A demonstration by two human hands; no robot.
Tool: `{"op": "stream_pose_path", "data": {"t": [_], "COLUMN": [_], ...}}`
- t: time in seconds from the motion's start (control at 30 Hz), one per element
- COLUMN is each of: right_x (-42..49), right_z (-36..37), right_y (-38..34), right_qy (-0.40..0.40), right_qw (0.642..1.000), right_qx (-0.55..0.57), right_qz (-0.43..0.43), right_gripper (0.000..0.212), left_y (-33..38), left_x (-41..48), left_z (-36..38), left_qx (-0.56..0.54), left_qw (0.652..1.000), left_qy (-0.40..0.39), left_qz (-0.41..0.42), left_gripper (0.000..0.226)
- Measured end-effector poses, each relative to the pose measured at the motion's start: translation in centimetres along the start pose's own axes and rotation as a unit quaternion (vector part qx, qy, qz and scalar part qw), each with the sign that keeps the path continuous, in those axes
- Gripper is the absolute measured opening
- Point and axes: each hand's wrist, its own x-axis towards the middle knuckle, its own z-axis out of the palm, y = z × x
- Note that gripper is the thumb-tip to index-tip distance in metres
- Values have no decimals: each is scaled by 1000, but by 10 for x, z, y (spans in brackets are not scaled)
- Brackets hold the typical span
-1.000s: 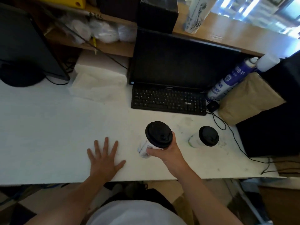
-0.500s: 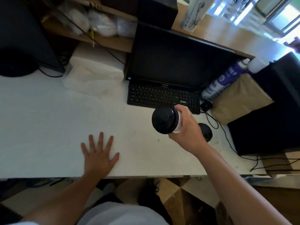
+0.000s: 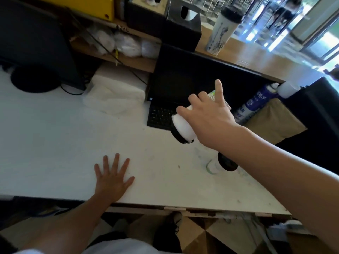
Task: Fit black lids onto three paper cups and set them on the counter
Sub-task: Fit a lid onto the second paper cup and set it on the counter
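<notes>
My right hand [image 3: 207, 116] grips a white paper cup [image 3: 183, 128] with a black lid, held in the air above the laptop keyboard. The cup is tilted, its lid end pointing down toward me. My index finger sticks out straight. A second lidded cup [image 3: 224, 163] stands on the white desk [image 3: 55, 134], partly hidden under my right forearm. A third lidded cup [image 3: 222, 28] with a printed wall stands on the raised wooden counter [image 3: 260, 59] at the back. My left hand [image 3: 112, 177] rests flat on the desk with fingers spread.
An open black laptop [image 3: 183, 83] sits behind the held cup. A blue spray can [image 3: 255, 101] and a brown paper bag [image 3: 271, 121] lie to the right. White tissue stack [image 3: 113, 96], a black monitor [image 3: 33, 44] and black tissue boxes [image 3: 181, 28] stand at the back.
My right hand has lifted the lidded cup off the desk and carried it up and away toward the raised counter, tilting it. My left hand has stayed flat on the desk.
</notes>
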Motion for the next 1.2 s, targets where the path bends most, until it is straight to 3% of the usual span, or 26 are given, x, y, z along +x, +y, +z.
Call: {"op": "stream_pose_path", "data": {"t": [0.17, 0.27, 0.5, 0.6, 0.73, 0.97, 1.07, 1.2], "right_x": [17, 23, 27, 26, 21, -13, -24, -32], "right_z": [6, 19, 18, 12, 6, 21, 38, 69], "right_y": [-48, -84, -101, -93, -81, -62, -56, -66], "right_qy": [-84, -132, -100, -97, -98, -46, -39, -20], "right_qw": [991, 978, 985, 988, 993, 982, 933, 774], "right_qx": [-103, -150, -128, -108, -57, 182, 351, 620], "right_qz": [-30, -65, -61, -53, -39, 27, 61, 127], "right_gripper": [57, 57, 58, 59, 75, 82, 80, 76], "left_y": [-8, -10, -13, -12, -13, -14, -14, -13], "left_x": [1, -1, -9, -9, -9, -13, -12, -12], "left_z": [2, 4, 3, 4, 2, 3, 3, 2], "left_qx": [-2, 2, 11, 5, 0, 1, 2, 3], "left_qw": [1000, 1000, 1000, 1000, 1000, 999, 999, 999], "left_qy": [-3, -6, -17, -22, -28, -39, -43, -54], "left_qz": [12, 11, 17, 11, 11, 13, 10, 9], "left_gripper": [93, 92, 95, 93, 93, 92, 93, 95]}}
